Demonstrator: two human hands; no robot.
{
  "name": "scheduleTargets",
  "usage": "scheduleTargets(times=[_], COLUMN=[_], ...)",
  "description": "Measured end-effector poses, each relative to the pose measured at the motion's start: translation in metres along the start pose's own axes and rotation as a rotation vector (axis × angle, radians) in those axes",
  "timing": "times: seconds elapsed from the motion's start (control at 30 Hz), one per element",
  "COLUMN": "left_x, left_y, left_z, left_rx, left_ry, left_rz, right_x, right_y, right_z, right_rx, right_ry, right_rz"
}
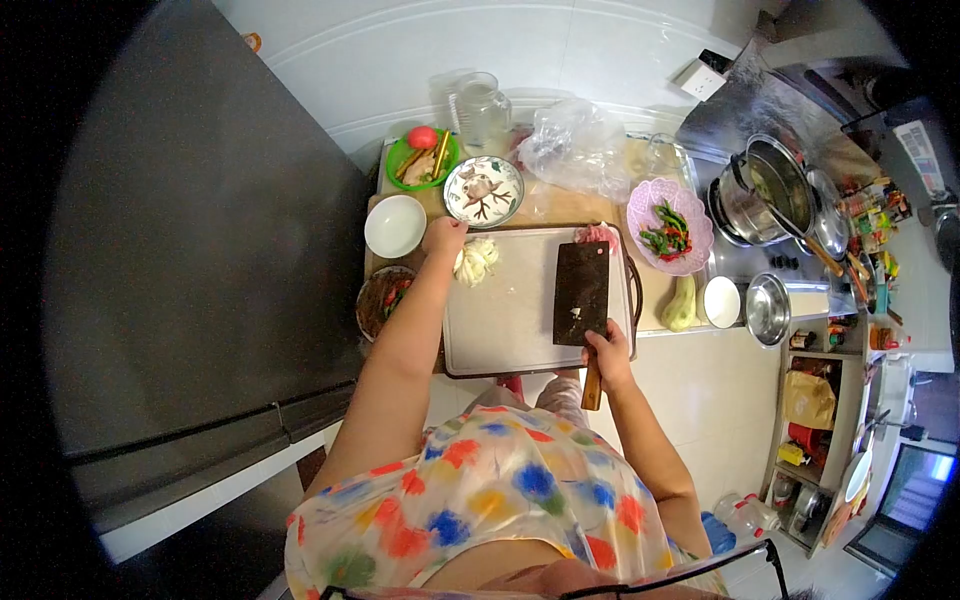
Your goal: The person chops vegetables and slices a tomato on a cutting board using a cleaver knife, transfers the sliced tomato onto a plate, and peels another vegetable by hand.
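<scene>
My right hand (608,354) is wrapped round the wooden handle of a cleaver (580,290), whose broad dark blade lies over the right side of the cutting board (515,325). Small pale bits stick to the blade. Past its far end sits some pink sliced meat (598,235), partly covered. My left hand (445,237) is at the board's far left corner, fingers curled together; whatever they may hold is too small to make out. Beside it on the board rests a pile of pale sliced pieces (476,261). A white bowl (394,227) and a patterned plate (484,192) flank that hand.
A green basket (407,181) holds food at the back left. Peppers lie in a pink basket (670,226) on the right, near a pale green gourd (680,305), a small white bowl (721,301) and a steel bowl (768,309). A pot (762,190) stands on the stove.
</scene>
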State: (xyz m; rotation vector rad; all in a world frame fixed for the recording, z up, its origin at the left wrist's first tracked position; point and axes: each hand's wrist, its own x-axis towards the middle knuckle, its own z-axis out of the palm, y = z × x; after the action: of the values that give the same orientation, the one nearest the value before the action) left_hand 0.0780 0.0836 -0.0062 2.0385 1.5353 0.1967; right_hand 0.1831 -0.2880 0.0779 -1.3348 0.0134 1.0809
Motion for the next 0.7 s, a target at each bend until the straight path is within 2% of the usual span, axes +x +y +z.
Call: scheduleTargets(times=[0.07,0.17,0.27,0.37,0.47,0.57,0.67,0.7], left_x=[-0.003,-0.028,-0.044,-0.058,-0.084,-0.089,-0.113,-0.116], left_y=[-0.003,0.008,-0.003,0.004,0.031,0.025,0.036,0.034], left_z=[0.001,-0.026,-0.027,-0.036,-0.060,-0.048,-0.058,-0.050], left_rx=[-0.100,-0.138,-0.214,-0.113,-0.077,-0.257,-0.232,-0.242], left_ry=[0.029,-0.032,-0.196,-0.155,-0.136,-0.077,-0.193,-0.157], left_rz=[0.018,0.181,0.293,0.385,0.354,0.502,0.651,0.740], right_x=[0.004,-0.004,-0.005,-0.003,-0.006,-0.012,-0.008,-0.012], right_y=[0.007,-0.003,0.001,0.007,0.009,0.010,0.021,0.015], right_z=[-0.003,0.006,0.005,0.003,0.004,0.003,-0.007,-0.006], right_rx=[-0.012,-0.003,-0.012,-0.029,-0.052,-0.069,-0.301,-0.408], right_ry=[0.004,0.021,0.035,0.031,0.049,0.037,0.061,0.071], right_rz=[-0.030,-0.016,0.004,-0.002,-0.018,-0.035,-0.143,-0.153])
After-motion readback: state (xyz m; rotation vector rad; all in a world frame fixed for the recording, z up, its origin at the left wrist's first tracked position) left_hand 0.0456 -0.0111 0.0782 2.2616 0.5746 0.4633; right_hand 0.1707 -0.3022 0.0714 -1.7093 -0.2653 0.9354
